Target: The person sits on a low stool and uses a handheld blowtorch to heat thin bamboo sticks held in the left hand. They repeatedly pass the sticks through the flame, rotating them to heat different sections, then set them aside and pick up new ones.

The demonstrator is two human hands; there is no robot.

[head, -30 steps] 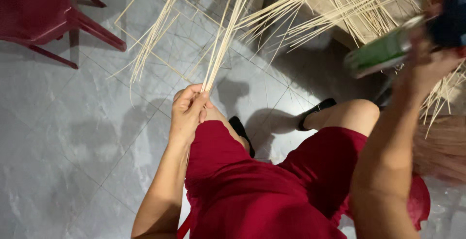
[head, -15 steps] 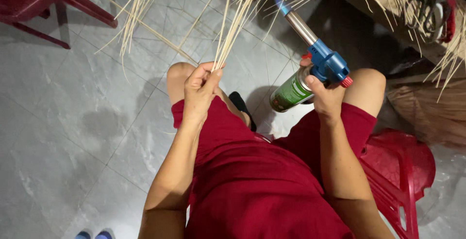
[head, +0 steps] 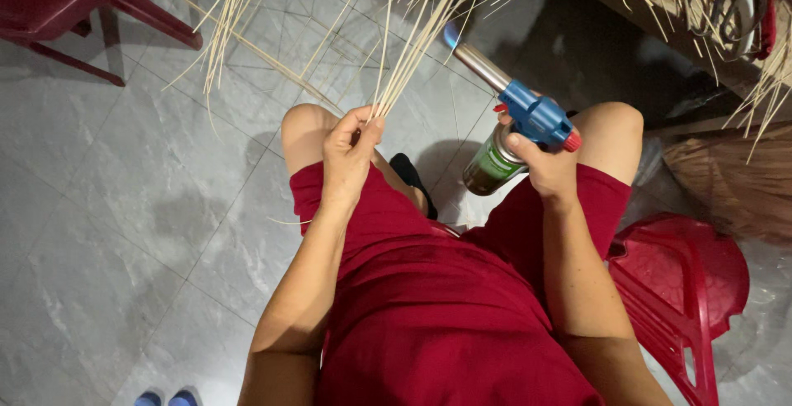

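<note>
Left hand (head: 351, 152): the fingers (head: 369, 128) are pinched together around the lower ends of a bundle of thin pale bamboo strips (head: 408, 59). The bundle sits just above the left knee, near frame centre. From the pinch the strips run up toward 12 o'clock and fan out across the top edge; a second spray of strips (head: 227, 22) spreads toward 11 o'clock.

Right hand (head: 546, 167): the fingers (head: 521, 142) are wrapped closed around a handheld gas torch (head: 516, 129), which lies at 3 o'clock from the left hand, the two hands clearly apart. The torch has a blue plastic head (head: 536, 115), a red knob at its rear, and a green gas canister (head: 489, 167) below, tilted toward 7 o'clock. Its metal nozzle (head: 477, 63) points toward 11 o'clock, and a small blue flame (head: 450, 36) shows at the tip, just beside the strips.

Surroundings: the person is seated and wears red clothing. The floor (head: 107, 208) is grey tile. A red plastic stool (head: 689, 282) stands at 4 o'clock, a red chair (head: 66, 2) at 10 o'clock. At 1 o'clock, scissors (head: 726, 2) lie among more strips on a raised surface. A broom-like bundle of brown fibres (head: 734, 183) lies at 3 o'clock.
</note>
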